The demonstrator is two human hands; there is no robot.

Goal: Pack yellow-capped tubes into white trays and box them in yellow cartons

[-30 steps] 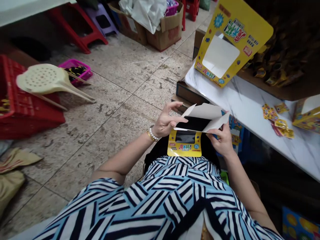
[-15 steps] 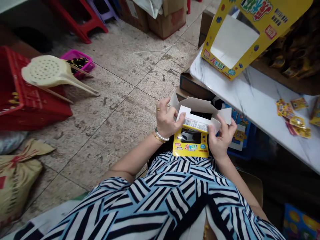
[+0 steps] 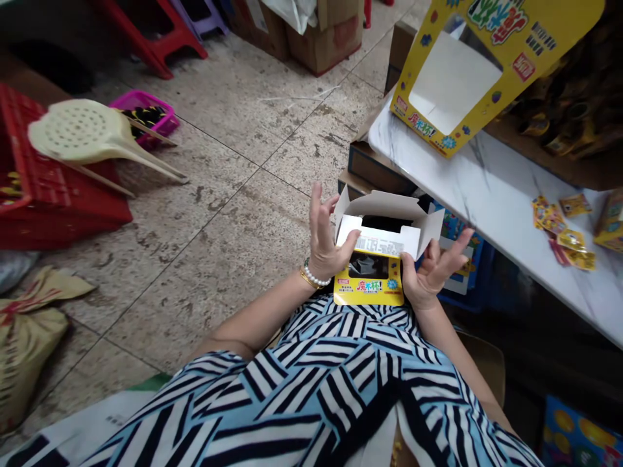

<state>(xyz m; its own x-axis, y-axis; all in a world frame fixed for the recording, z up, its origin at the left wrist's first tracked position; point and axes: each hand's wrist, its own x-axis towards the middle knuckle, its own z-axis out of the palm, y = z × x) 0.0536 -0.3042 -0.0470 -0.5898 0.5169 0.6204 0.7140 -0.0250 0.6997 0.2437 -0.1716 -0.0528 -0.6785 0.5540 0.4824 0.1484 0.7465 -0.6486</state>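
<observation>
A yellow cardboard box (image 3: 368,296) with a window and printed characters rests on my lap, its end facing up and its white flaps raised. The dark inside shows between the flaps. One white flap with a printed barcode (image 3: 382,244) is folded partly over toward me. My left hand (image 3: 327,243), with a pearl bracelet at the wrist, is open, fingers stretched up and thumb touching that flap's left part. On the other side, my right hand (image 3: 431,275) has its fingers apart, its thumb against the flap's lower right corner.
To the right is a marble-patterned table (image 3: 481,175) bearing an upright yellow window box (image 3: 418,110), small packets (image 3: 564,230) and a large carton of small items (image 3: 559,139). On the left floor are a red crate (image 3: 63,201), a cream stool (image 3: 80,130) and a pink basket (image 3: 168,120).
The barcoded flap came up and folded toward me over the opening. Both hands were gripping the flaps; their fingers have since spread, leaving the thumbs on the barcoded flap.
</observation>
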